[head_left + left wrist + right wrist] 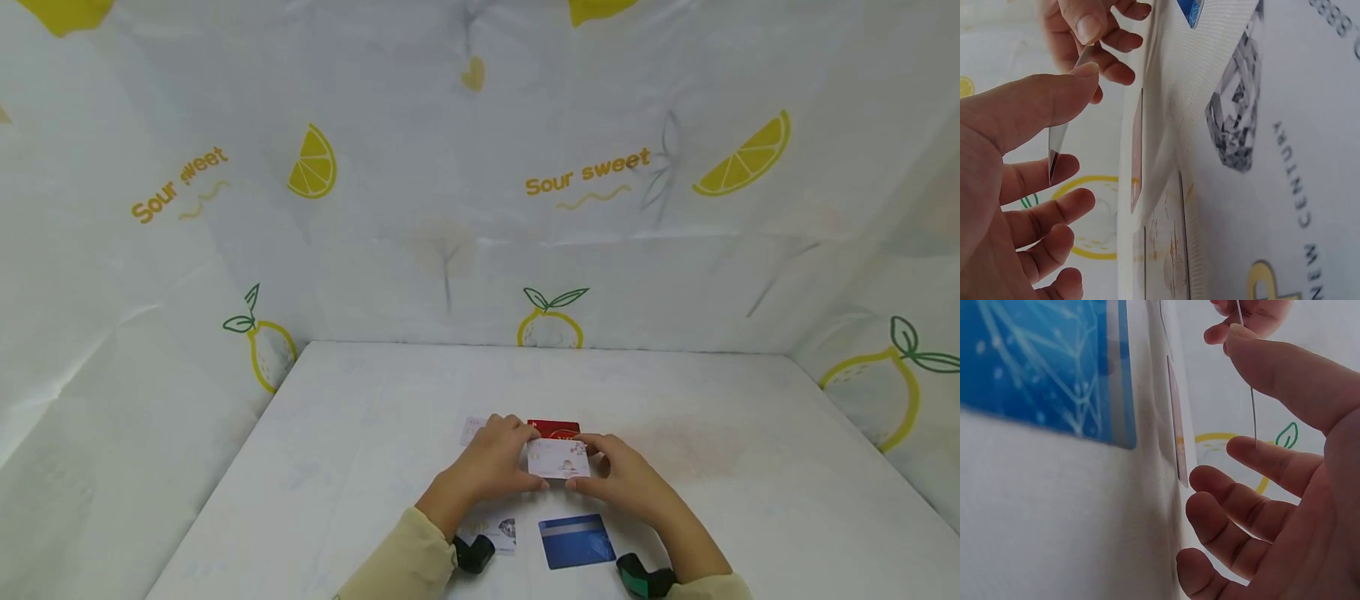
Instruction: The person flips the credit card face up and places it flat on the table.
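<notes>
A white card [557,458] with a small floral print is held up over the table between two hands. My left hand [487,460] pinches its left side, and the thumb lies along the near edge. At the opposite side, my right hand [626,479] grips it between thumb and index finger. Both wrist views show the card [1058,140] nearly edge-on, with the other fingers spread loosely. Just behind it lies a red card [553,428], partly hidden. A pale card [472,428] shows beyond my left hand, which covers part of it.
Nearer the front lie a blue card [576,542] with a pale stripe and a white VIP card [504,533] with a diamond picture, partly covered by the left wrist's camera. All rest on a white table [360,417] backed by lemon-printed sheeting [390,275].
</notes>
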Available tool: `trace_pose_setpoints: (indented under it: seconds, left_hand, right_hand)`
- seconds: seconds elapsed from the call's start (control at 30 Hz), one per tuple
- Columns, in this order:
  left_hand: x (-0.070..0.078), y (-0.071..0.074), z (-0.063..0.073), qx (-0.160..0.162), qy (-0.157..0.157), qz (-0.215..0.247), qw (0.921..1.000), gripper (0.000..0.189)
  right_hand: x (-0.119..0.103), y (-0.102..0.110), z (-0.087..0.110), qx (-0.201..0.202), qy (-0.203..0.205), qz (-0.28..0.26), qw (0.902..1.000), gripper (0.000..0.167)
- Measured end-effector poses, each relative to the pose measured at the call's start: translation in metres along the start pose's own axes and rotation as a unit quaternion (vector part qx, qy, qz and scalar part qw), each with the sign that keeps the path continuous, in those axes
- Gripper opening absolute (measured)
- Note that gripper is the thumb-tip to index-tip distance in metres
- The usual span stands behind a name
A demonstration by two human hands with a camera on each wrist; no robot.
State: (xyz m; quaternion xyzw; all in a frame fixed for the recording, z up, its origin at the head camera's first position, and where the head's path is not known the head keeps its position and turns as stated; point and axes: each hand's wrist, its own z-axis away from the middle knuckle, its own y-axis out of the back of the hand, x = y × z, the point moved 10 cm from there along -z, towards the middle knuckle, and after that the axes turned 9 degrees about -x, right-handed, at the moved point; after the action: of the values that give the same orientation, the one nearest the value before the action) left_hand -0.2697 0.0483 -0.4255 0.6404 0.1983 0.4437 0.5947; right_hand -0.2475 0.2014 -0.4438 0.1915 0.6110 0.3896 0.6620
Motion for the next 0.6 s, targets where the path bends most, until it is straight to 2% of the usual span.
trace_pose_setpoints:
  seconds: [0.37,0.6]
  left_hand:
    - [-0.0037,-0.0009,-0.0036,-0.007,0.010,-0.003,0.9999,0.066]
    - [-0.0049,-0.0087,-0.0033,-0.023,0.019,0.003,0.9996,0.070]
  right_hand:
    - [0.0028,-0.0021,-0.0057,-0.002,-0.010,0.003,0.9999,0.075]
    - [0.0064,-0.0047,-0.0051,-0.009,-0.023,0.017,0.9995,0.072]
